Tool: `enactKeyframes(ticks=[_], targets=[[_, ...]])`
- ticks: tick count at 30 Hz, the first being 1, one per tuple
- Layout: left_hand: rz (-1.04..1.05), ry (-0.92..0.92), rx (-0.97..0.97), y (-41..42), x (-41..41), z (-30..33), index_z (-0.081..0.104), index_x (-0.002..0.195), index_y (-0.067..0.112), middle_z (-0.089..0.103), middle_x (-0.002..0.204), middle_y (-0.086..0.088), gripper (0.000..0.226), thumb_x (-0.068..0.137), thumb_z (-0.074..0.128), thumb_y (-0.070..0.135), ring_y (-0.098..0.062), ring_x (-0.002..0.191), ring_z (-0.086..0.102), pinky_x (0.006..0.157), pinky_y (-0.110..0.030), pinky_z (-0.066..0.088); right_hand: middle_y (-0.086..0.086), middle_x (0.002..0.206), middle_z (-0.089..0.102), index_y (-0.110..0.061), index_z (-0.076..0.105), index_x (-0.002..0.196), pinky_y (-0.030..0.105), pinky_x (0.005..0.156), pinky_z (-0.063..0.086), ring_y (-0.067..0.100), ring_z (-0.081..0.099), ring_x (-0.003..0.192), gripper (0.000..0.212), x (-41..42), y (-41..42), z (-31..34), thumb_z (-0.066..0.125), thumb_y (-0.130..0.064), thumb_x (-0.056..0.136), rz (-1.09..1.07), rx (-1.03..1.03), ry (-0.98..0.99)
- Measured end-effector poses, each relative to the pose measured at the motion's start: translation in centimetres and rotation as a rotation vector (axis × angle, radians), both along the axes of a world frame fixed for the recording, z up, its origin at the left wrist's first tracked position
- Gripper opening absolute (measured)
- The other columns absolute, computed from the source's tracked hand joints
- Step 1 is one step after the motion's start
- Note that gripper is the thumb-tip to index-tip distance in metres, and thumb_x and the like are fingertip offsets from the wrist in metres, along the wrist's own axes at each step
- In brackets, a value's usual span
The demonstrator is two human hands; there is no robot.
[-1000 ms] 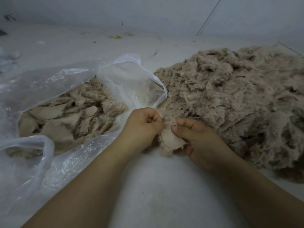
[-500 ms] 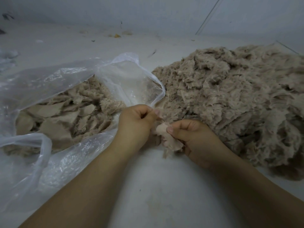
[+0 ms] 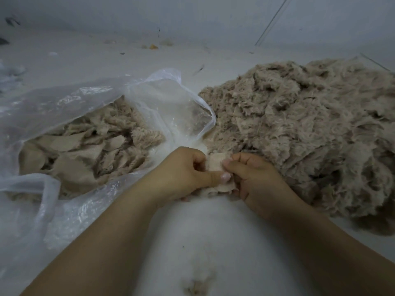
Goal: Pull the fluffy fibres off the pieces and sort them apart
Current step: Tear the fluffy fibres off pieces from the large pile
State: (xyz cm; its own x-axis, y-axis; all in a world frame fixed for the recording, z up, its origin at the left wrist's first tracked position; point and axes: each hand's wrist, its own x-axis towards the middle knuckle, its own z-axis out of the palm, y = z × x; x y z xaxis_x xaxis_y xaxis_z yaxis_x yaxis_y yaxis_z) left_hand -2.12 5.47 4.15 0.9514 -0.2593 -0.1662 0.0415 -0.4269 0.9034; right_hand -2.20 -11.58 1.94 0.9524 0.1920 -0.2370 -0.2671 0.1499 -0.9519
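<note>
Apparently piece point(image 3: 216, 163) btwn both hands point(image 3: 215, 174).

Surface: pale whitish floor point(image 3: 213, 242), slightly dusty. Lying on it, left: a clear plastic bag point(image 3: 64, 107), mouth open toward the middle, holding beige fabric pieces point(image 3: 85, 154). Right: a large loose pile of fluffy beige fibres point(image 3: 310, 129), its near-left edge just beside the bag's rim. Near bottom centre: a small tuft of fluff point(image 3: 198, 283) on the bare floor. Far side: scattered small bits of debris, including one orange crumb point(image 3: 153, 47). Far left edge: crumpled pale plastic point(image 3: 10, 71), blurred.
</note>
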Motion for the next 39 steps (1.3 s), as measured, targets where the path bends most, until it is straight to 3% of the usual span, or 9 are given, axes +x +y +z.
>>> enactKeyframes(ticks=[2,5,10,14,17,20,26,32,39], targets=[[-0.017,0.006,-0.019,-0.2,-0.2,-0.3,0.062,0.074,-0.001,0.060,0.053,-0.013,0.042,0.079,0.079,0.037,-0.017,0.037,0.050,0.036,-0.020,0.036,0.014,0.080,0.071,-0.006,0.064,0.090,0.034,0.061,0.054,0.022,0.066,0.067,0.012,0.0,-0.1,0.0,0.065,-0.018,0.088,0.042,0.060,-0.003],[-0.025,0.036,-0.042,0.0,0.0,-0.3,0.060,0.065,0.006,0.055,0.051,-0.012,0.037,0.085,0.073,0.034,-0.020,0.035,0.048,0.036,-0.018,0.031,0.010,0.081,0.072,-0.004,0.067,0.098,0.021,0.053,0.053,0.014,0.065,0.065,0.032,0.0,-0.2,0.4,0.069,-0.026,0.074,0.110,0.072,-0.011],[-0.179,0.144,-0.224,-0.1,-0.1,0.1,0.064,0.076,0.005,0.065,0.062,-0.013,0.022,0.091,0.066,0.022,-0.019,0.041,0.056,0.036,-0.021,0.042,0.014,0.082,0.070,-0.003,0.070,0.097,0.018,0.049,0.047,0.016,0.062,0.060,0.031,0.1,-0.3,0.2,0.066,-0.026,0.076,0.056,0.171,0.008],[-0.222,0.169,-0.260,0.6,0.1,0.1,0.062,0.062,0.005,0.060,0.051,-0.010,0.026,0.080,0.072,0.020,-0.015,0.032,0.051,0.033,-0.018,0.038,0.013,0.086,0.072,-0.001,0.067,0.103,0.020,0.052,0.053,0.015,0.066,0.064,0.034,0.0,-0.2,0.2,0.064,-0.023,0.078,0.020,0.205,0.007],[-0.465,0.216,-0.152,1.6,0.1,0.6,0.070,0.062,0.010,0.063,0.052,-0.008,0.017,0.077,0.077,0.013,-0.011,0.033,0.052,0.035,-0.017,0.041,0.008,0.080,0.071,-0.004,0.064,0.102,0.020,0.047,0.051,0.011,0.061,0.055,0.016,0.2,0.0,0.2,0.058,-0.013,0.090,-0.078,0.284,0.058],[-0.669,0.256,0.030,1.7,-0.4,0.8,0.072,0.075,0.011,0.068,0.059,-0.004,0.008,0.075,0.080,0.015,-0.011,0.041,0.056,0.041,-0.019,0.044,0.008,0.084,0.071,-0.004,0.067,0.103,0.020,0.047,0.049,0.012,0.060,0.057,0.025,0.2,-0.2,0.2,0.064,-0.018,0.082,-0.047,0.282,0.040],[-0.072,0.063,-0.137,0.6,0.3,-0.1,0.060,0.066,0.011,0.054,0.051,-0.009,0.055,0.064,0.079,0.062,-0.017,0.031,0.040,0.035,-0.016,0.025,0.011,0.079,0.072,-0.010,0.074,0.083,0.017,0.042,0.044,0.011,0.061,0.057,0.023,0.0,-0.2,0.2,0.076,-0.026,0.066,0.063,0.096,-0.003],[-0.026,0.067,-0.253,0.0,0.3,-0.5,0.059,0.077,0.000,0.050,0.042,-0.009,0.034,0.087,0.072,0.030,-0.015,0.025,0.037,0.034,-0.013,0.025,0.009,0.067,0.062,0.004,0.064,0.094,0.018,0.042,0.044,0.007,0.051,0.049,0.028,0.1,-0.5,0.2,0.060,-0.023,0.089,0.077,0.086,-0.024],[0.073,0.201,-0.416,-0.1,0.3,-0.4,0.061,0.080,0.003,0.043,0.041,-0.005,0.028,0.082,0.072,0.029,-0.013,0.024,0.031,0.034,-0.010,0.019,0.000,0.056,0.050,0.003,0.061,0.096,0.016,0.040,0.037,0.003,0.041,0.044,0.021,0.4,-0.2,0.2,0.055,-0.017,0.094,0.063,0.178,0.039]])
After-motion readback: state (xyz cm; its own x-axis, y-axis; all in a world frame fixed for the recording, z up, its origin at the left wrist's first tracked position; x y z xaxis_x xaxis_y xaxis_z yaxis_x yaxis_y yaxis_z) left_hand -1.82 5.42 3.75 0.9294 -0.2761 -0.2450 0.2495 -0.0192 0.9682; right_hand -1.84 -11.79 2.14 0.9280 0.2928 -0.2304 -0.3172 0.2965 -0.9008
